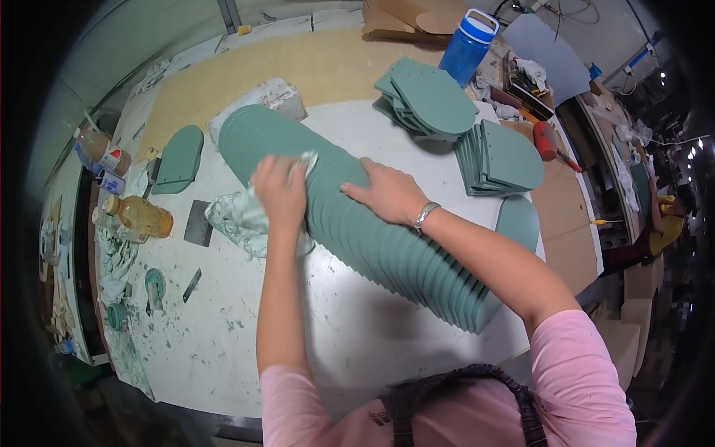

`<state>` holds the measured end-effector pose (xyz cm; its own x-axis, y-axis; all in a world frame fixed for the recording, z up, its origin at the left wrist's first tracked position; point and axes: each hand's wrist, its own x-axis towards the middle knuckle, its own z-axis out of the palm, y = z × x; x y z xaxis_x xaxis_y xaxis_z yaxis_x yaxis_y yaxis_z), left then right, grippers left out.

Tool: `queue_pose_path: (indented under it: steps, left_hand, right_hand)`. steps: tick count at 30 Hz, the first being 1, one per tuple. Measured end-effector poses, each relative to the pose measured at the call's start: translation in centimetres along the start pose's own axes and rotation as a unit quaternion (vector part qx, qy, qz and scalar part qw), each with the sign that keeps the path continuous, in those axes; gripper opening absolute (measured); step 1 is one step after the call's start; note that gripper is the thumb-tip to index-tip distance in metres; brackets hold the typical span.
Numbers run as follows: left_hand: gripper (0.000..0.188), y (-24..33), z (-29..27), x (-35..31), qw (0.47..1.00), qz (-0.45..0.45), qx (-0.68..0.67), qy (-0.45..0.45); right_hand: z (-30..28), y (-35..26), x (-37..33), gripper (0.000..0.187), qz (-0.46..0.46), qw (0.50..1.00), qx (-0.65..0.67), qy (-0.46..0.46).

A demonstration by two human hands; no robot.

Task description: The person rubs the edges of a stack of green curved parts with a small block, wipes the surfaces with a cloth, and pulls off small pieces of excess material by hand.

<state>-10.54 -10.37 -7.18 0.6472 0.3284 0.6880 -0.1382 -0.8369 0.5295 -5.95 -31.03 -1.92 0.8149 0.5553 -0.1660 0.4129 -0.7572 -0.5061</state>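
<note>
A long slanting row of overlapping green round-ended panels (365, 223) spans the white table (357, 350). My left hand (281, 190) is closed on a white-and-green stained cloth (238, 220) against the left side of the row. Part of that cloth shows above the fingers and more of it hangs down onto the table; the fingers are slightly blurred. Flat on top of the row, near its middle, lies my right hand (389, 194), with thumb and fingers apart. Behind the far end of the row sits a whitish wrapped block (279, 97).
More green panels are stacked at the back right (436, 97) and right (510, 160). A blue bottle (465, 52) and a red mallet (545, 141) stand beyond. Leftward are a small panel pile (180, 160), a yellowish bottle (145, 216) and a dark flat plate (197, 223). Another person (663, 216) is far right.
</note>
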Motion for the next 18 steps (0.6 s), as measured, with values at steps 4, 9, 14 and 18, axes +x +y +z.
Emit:
queue_pose_path:
  steps: [4, 9, 14, 18]
  left_hand:
    - [0.013, -0.5, 1.0, 4.6, 0.997, 0.033, 0.054, -0.053]
    - [0.011, -2.3, -0.9, -1.5, 0.999, -0.018, 0.015, -0.043]
    - [0.011, -2.1, -0.2, 3.0, 0.998, 0.032, 0.054, -0.027]
    - [0.011, -1.7, 0.7, 1.2, 0.999, -0.025, -0.017, 0.039]
  right_hand:
    - [1.2, -0.2, 0.2, 0.067, -0.014, 1.000, 0.012, 0.006]
    - [0.3, 1.3, -0.4, 0.067, 0.017, 1.000, 0.004, 0.012]
    - [-0.2, -0.6, -0.1, 0.067, 0.013, 1.000, 0.013, -0.020]
    - [0.5, 0.6, 0.2, 0.066, 0.006, 1.000, 0.024, 0.000]
